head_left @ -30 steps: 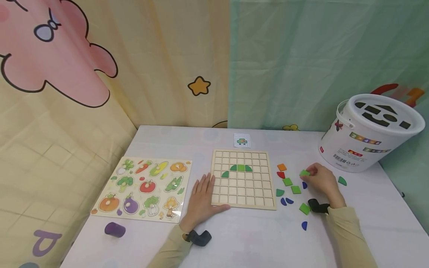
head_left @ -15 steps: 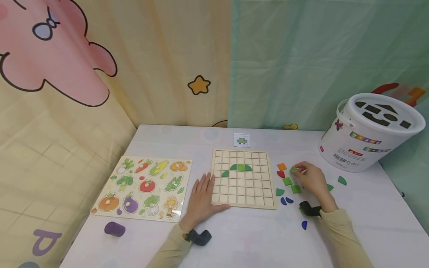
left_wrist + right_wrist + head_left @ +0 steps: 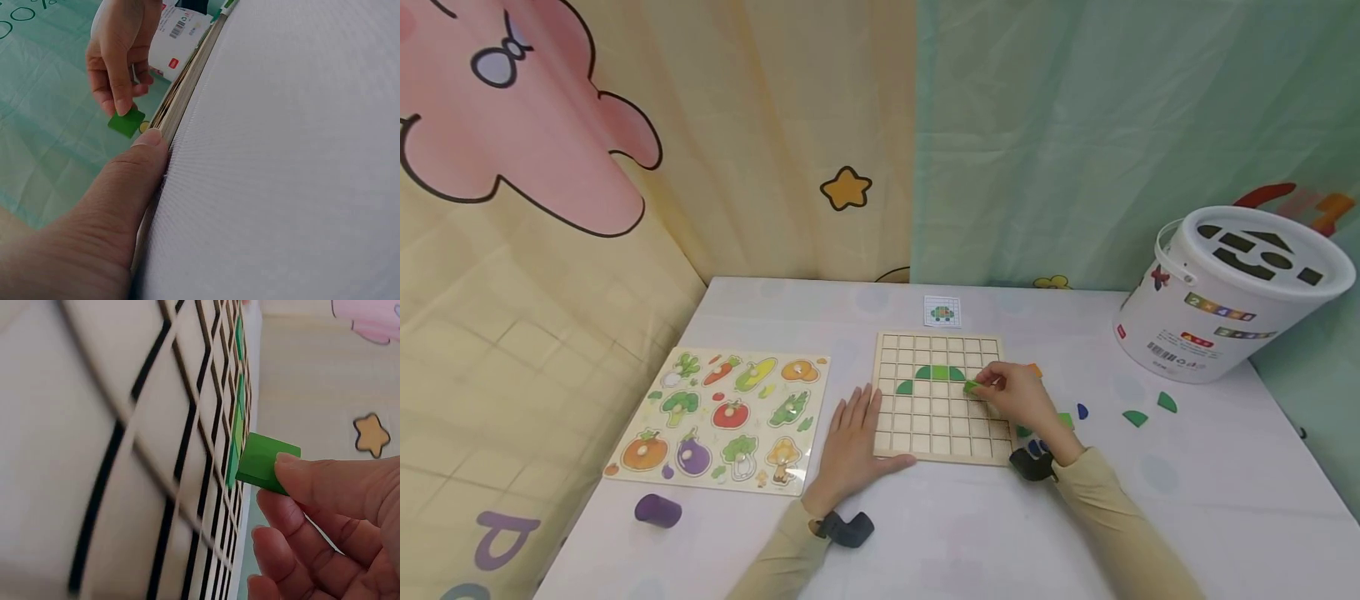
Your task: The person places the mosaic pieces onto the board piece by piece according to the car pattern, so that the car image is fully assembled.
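A wooden grid board (image 3: 940,433) lies in the middle of the white table, with several green pieces (image 3: 938,374) set in its upper rows. My right hand (image 3: 1011,392) hovers over the board's right part and pinches a green square tile (image 3: 972,386) (image 3: 126,122) (image 3: 262,462) just above the grid. My left hand (image 3: 850,437) lies flat on the table, its fingers straight against the board's left edge (image 3: 181,94).
Loose green, blue and orange pieces (image 3: 1135,417) lie right of the board. A white shape-sorter bucket (image 3: 1225,296) stands at the back right. A vegetable puzzle (image 3: 726,417) lies to the left, a purple cylinder (image 3: 657,510) in front of it, a small pattern card (image 3: 942,312) behind the board.
My right hand has carried the green square tile leftward from the loose pieces to over the board's right part. The left hand has stayed put.
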A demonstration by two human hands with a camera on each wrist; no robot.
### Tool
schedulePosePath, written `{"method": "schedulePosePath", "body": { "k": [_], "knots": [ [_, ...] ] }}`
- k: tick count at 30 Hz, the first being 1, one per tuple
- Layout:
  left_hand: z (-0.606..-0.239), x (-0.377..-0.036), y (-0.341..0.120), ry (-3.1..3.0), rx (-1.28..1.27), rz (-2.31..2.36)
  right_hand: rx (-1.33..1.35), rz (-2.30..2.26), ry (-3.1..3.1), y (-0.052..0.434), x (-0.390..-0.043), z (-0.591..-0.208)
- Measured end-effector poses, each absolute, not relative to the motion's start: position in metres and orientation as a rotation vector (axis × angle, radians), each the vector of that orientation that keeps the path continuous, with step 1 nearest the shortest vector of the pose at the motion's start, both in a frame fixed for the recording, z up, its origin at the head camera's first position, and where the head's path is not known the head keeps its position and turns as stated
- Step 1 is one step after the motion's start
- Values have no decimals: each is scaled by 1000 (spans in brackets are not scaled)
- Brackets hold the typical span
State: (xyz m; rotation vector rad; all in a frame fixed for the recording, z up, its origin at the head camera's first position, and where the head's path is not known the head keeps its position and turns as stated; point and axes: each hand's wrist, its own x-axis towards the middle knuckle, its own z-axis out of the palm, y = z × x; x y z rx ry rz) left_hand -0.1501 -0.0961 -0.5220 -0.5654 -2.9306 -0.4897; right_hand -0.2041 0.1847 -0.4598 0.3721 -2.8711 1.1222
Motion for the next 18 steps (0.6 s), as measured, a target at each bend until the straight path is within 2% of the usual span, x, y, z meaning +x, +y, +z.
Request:
{"method": "schedulePosePath", "body": {
  "k": [8,18],
  "knots": [
    [-524,-151,-96,-2939,-568,-472,447,1131,-2902,146,-211,-466],
    [-523,-150,-97,-2925,-569,-475,514,1169,-2862,121,-220,-471]
  ]
}}
